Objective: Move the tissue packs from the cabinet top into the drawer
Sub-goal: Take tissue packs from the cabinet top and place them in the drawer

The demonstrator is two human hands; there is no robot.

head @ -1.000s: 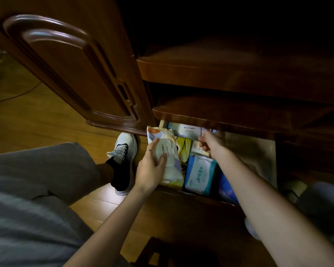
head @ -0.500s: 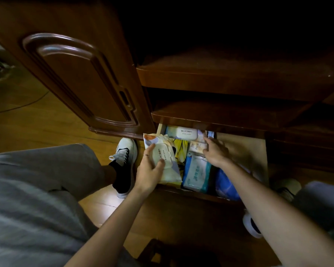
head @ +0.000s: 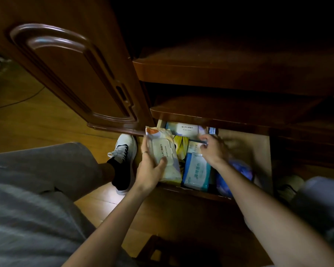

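drawer (head: 245,151) of tissue packs (head: 196,171) (crowded)

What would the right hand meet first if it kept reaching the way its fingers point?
Probably the white pack at the drawer's back, just beyond the right hand; motion blur and depth leave this uncertain.

five tissue packs (head: 163,155), two hands (head: 149,170), one drawer (head: 262,151)
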